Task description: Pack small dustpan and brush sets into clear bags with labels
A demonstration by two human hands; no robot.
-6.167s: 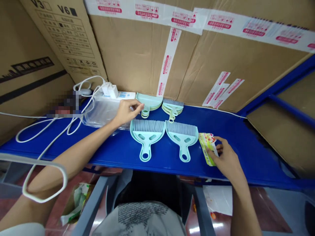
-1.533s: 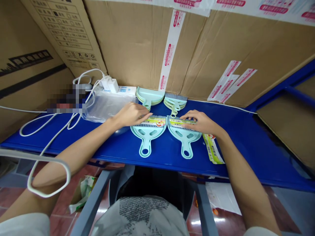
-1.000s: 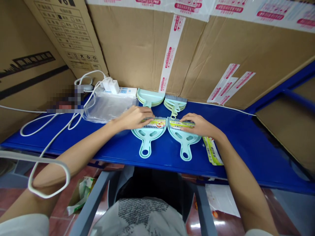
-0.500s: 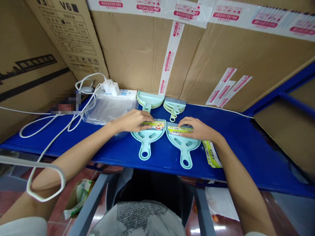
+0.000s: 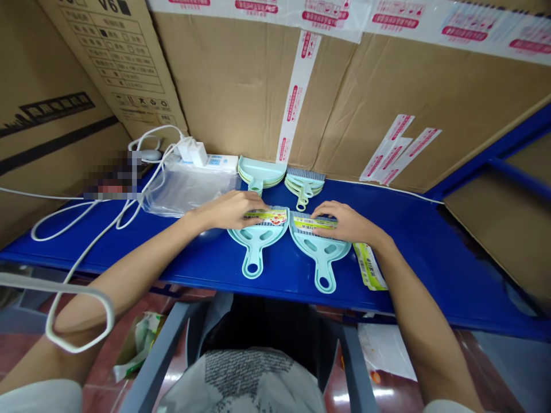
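Two mint-green dustpan and brush sets lie side by side on the blue table (image 5: 193, 261), handles toward me. On the left dustpan and brush set (image 5: 253, 246) is a yellow-green printed label (image 5: 276, 217). My left hand (image 5: 235, 209) is closed on that set's upper left side, thumb over the label, other fingertips partly hidden. The right dustpan and brush set (image 5: 322, 255) carries a similar label (image 5: 312, 223) across its grey bristles. Curled around its upper right side, my right hand (image 5: 346, 222) has its thumb at the label and fingers at the top edge.
Behind the sets stand stacked dustpans (image 5: 262, 167) and stacked brushes (image 5: 305, 182). Clear plastic bags (image 5: 189, 186) lie left, by a power strip (image 5: 221, 163) and white cables (image 5: 92, 244). More labels (image 5: 368, 267) sit beside my right forearm. A cardboard wall (image 5: 232, 86) closes the back.
Both hands keep the same hold on the two sets, with only a very slight shift of the fingers. The whole view has moved slightly; the sets stay in place.
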